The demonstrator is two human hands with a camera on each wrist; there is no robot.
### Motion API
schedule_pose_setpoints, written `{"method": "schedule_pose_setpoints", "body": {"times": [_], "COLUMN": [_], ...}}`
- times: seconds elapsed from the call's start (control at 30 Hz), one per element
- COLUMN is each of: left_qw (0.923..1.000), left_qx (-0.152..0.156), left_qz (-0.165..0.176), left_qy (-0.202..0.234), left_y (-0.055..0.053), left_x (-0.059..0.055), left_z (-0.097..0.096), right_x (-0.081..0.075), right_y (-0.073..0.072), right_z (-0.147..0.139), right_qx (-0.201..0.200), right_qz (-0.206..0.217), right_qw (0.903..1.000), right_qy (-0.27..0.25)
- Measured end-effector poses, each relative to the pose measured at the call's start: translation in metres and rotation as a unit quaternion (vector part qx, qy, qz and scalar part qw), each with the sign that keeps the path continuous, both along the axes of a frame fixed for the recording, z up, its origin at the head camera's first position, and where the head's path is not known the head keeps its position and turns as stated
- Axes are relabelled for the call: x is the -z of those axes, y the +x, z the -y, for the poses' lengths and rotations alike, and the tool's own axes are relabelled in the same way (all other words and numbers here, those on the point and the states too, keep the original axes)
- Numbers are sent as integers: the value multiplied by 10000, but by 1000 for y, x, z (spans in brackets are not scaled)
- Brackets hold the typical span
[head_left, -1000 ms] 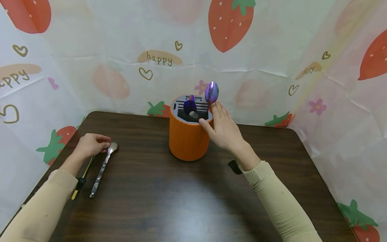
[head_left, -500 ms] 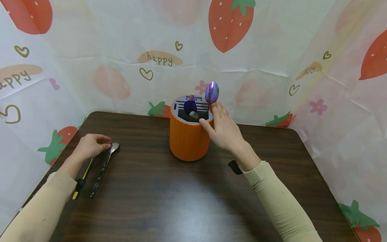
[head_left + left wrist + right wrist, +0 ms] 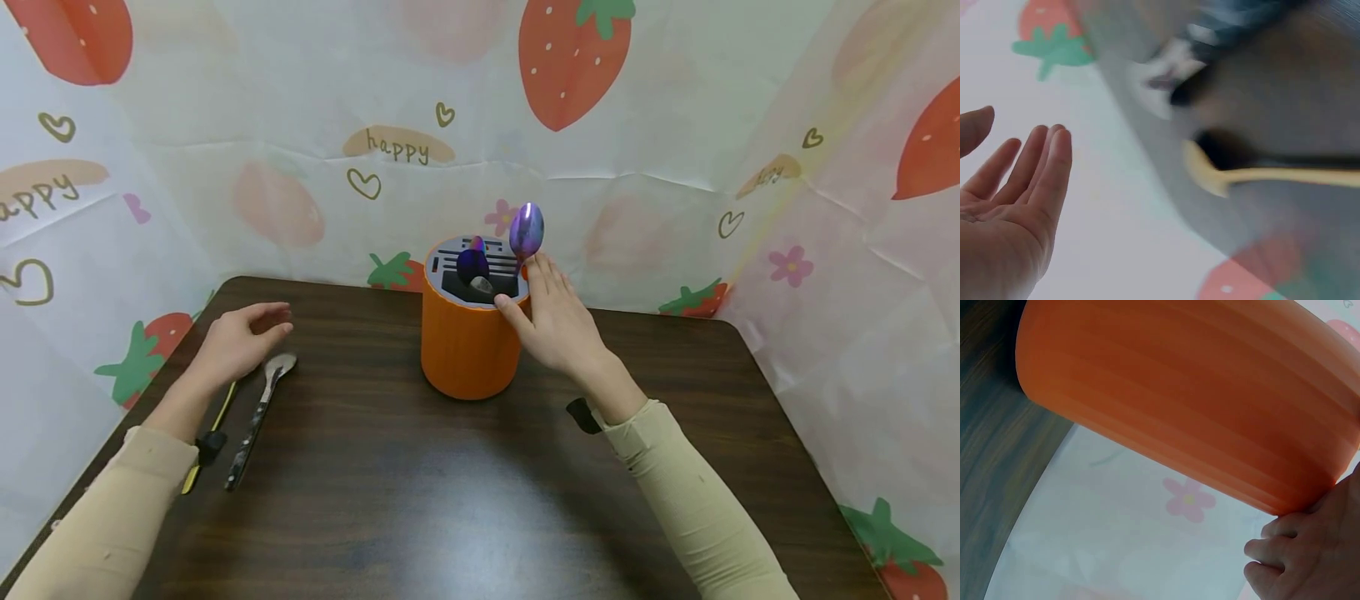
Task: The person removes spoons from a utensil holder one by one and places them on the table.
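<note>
My left hand (image 3: pixel 243 340) is raised over the table's left side, fingers loosely extended and holding nothing; the left wrist view shows its bare palm (image 3: pixel 1013 225). Just below it lies a spoon (image 3: pixel 281 364) with a silver bowl and dark speckled handle. Beside that is a slim gold utensil (image 3: pixel 1291 176), partly covered by my wrist in the head view. My right hand (image 3: pixel 558 321) rests against the right side of an orange cylindrical utensil holder (image 3: pixel 468 350), thumb at its front rim. A purple iridescent spoon (image 3: pixel 527 229) stands up near my right fingertips.
The holder's grey slotted top (image 3: pixel 447 250) carries another dark violet-blue utensil (image 3: pixel 472 265) and a small silver tip (image 3: pixel 481 285). The dark wooden table (image 3: pixel 360 500) ends at a strawberry-patterned cloth (image 3: pixel 285 100) at the back and sides.
My left hand has come away from the silver spoon, rising and moving slightly away from me with its fingers spreading. The spoon lies on the table. My right hand and the holder have stayed put.
</note>
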State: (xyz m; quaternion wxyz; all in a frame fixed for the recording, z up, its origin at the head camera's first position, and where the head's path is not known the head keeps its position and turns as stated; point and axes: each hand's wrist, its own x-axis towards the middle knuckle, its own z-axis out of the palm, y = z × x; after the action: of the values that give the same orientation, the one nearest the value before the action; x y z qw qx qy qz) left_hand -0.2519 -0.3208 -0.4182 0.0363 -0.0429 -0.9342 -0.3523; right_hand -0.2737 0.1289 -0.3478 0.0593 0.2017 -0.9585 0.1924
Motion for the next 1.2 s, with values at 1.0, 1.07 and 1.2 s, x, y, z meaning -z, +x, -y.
{"method": "schedule_pose_setpoints", "body": {"times": [1.0, 1.07, 1.2], "left_qw": [9387, 9397, 9451], "left_qx": [1272, 1428, 1664], "left_qz": [-1844, -1809, -1738], "left_qy": [2620, 2525, 2213], "left_y": [-16, -19, -26], "left_x": [-127, -134, -145], "left_z": [-168, -179, -197], "right_x": [-1, -1, -1], "right_y": [-2, -2, -2], "right_z": [-1, -1, -1], "right_qx": [10, 2, 6], "right_qz": [-15, -3, 19], "right_qw": [10000, 10000, 10000], "right_qy": [48, 40, 28]}}
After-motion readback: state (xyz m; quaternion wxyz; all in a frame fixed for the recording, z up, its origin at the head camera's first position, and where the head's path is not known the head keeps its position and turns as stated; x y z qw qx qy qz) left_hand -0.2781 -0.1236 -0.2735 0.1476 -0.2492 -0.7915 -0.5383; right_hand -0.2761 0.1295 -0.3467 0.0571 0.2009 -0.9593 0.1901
